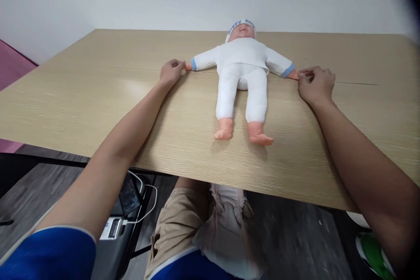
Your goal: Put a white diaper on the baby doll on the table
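Doll (242, 79) in a white suit is lying face up near the far edge of the wooden bench (82, 96), head toward the wall, legs pointing back at the person, and both arms are being drawn straight out to the sides. The left hand (171, 71) is closing its fingertips around the doll's small hand at the blue cuff (193, 64), pinching it lightly rather than gripping the sleeve. The right hand (315, 84) is doing the same on the opposite side, thumb and forefinger pinched on the other tiny hand beside the other cuff (288, 71), the remaining fingers curled loosely. Holding both ends this way seems to be keeping the soft body flat and spread, so that the suit is lying smooth across the chest and the limbs are not flopping inward. The doll's cap (241, 25) is sitting snug on the head, and the bare feet (243, 134) are resting on the bench, toes splayed outward. A pale cloth (229, 223) is lying in the person's lap below the bench edge, untouched by either hand.
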{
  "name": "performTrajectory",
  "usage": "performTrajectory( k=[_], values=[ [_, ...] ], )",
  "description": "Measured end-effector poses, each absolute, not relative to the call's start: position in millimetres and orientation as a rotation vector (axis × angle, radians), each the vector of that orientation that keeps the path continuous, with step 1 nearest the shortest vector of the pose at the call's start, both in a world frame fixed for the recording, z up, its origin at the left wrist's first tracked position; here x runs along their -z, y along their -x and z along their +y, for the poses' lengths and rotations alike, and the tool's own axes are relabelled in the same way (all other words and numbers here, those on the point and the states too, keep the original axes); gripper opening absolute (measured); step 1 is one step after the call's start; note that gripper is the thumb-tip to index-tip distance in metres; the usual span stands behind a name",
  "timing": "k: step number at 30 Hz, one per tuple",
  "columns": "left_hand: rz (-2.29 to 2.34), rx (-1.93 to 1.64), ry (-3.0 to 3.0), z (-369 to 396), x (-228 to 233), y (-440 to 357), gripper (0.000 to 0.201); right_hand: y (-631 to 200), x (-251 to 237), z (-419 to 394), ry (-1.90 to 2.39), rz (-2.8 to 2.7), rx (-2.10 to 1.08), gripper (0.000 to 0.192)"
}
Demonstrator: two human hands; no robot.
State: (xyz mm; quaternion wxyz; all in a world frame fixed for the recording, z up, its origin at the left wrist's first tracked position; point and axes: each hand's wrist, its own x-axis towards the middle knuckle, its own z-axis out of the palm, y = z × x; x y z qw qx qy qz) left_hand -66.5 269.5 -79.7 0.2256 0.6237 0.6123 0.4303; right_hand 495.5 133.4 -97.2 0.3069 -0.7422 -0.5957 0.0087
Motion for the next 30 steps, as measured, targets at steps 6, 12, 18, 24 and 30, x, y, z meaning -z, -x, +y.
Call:
performTrajectory(
  k=[6, 12, 18, 24, 30],
  values=[
    [1.719, -1.159, -1.722, 261, 73, 63, 0.024, -493, 95, 132, 1.964, -1.569, -0.076, 0.061],
    [1.722, -1.172, -1.722, 255, 70, 59, 0.024, -487, 90, 128, 1.951, -1.553, -0.016, 0.054],
    [1.745, -1.151, -1.721, 254, 69, 58, 0.024, -488, 89, 127, 1.933, -1.551, -0.047, 0.051],
    [1.719, -1.156, -1.712, 252, 68, 58, 0.022, -487, 88, 127, 1.974, -1.552, -0.116, 0.062],
    [1.69, -1.166, -1.714, 253, 72, 60, 0.027, -488, 89, 126, 2.029, -1.604, -0.027, 0.064]
  ],
)
